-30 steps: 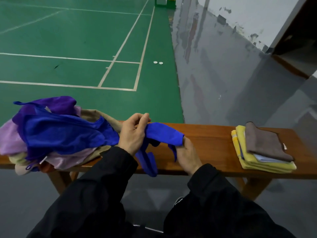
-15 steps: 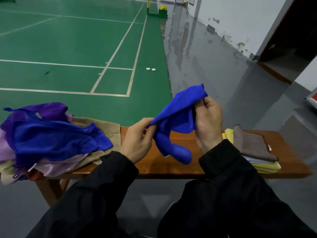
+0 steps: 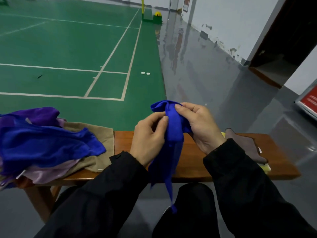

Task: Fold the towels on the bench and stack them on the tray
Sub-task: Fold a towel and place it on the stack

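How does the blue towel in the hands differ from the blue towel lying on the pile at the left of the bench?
The held blue towel is off the bench, gripped by the left hand and right hand; the pile's blue towel lies untouched on other cloths. The held one is bunched into a narrow strip hanging down past the bench edge; the pile's one is spread wide and rumpled. Both are the same deep blue, and neither is folded.

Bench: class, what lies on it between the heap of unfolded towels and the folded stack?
In the head view, bare bench wood; the held blue towel hangs before it.
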A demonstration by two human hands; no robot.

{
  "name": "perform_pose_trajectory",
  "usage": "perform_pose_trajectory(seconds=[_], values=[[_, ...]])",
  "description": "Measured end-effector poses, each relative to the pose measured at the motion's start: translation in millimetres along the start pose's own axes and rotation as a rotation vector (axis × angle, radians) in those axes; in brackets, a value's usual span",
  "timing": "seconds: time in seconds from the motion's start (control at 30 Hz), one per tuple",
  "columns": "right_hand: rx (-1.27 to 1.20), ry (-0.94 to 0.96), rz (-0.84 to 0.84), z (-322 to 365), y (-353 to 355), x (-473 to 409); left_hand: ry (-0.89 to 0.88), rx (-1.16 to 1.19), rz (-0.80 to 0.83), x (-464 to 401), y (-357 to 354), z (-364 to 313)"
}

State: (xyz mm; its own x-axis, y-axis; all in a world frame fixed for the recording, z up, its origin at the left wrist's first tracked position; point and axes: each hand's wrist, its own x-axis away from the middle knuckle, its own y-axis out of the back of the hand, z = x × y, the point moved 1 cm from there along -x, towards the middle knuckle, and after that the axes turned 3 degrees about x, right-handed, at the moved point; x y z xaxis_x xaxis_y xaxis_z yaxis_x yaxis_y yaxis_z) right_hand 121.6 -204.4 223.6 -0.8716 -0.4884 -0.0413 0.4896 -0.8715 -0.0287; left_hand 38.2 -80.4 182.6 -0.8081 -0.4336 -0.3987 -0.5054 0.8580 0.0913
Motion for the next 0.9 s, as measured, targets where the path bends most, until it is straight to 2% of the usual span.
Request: perform_pose_trajectory(seconds=[0.17, 0.27, 0.33, 0.4, 0.47, 0.53, 0.67, 0.8, 0.9], values=[[0.109, 0.004, 0.047, -8, 6, -4, 0.195, 0.104, 0.173, -6, -2, 4], [0.136, -0.007, 0.063, -14, 5, -8, 0.192, 0.04, 0.143, -7, -4, 11], [0.22, 0.04, 0.026, -18, 8, -15, 0.238, 0.043, 0.124, -14, -1, 20], [0.289, 0.074, -0.005, -21, 14, -25, 0.233, -0.053, 0.095, -26, 7, 29], [0.357, 0.104, -0.023, -20, 25, -39, 0.18, -0.2, 0.06, -44, 22, 34], [0.536, 0.156, -0.078, -15, 39, -57, 0.154, -0.281, 0.027, -70, 38, 35], [0.836, 0.313, -0.307, 14, 67, -85, 0.005, -0.472, -0.128, -124, 69, 16], [0.8, 0.571, -0.415, 55, 77, -81, -0.324, -0.465, -0.195, -143, 78, -24], [0.69, 0.655, -0.418, 63, 83, -56, -0.48, -0.454, -0.235, -122, 80, -31]])
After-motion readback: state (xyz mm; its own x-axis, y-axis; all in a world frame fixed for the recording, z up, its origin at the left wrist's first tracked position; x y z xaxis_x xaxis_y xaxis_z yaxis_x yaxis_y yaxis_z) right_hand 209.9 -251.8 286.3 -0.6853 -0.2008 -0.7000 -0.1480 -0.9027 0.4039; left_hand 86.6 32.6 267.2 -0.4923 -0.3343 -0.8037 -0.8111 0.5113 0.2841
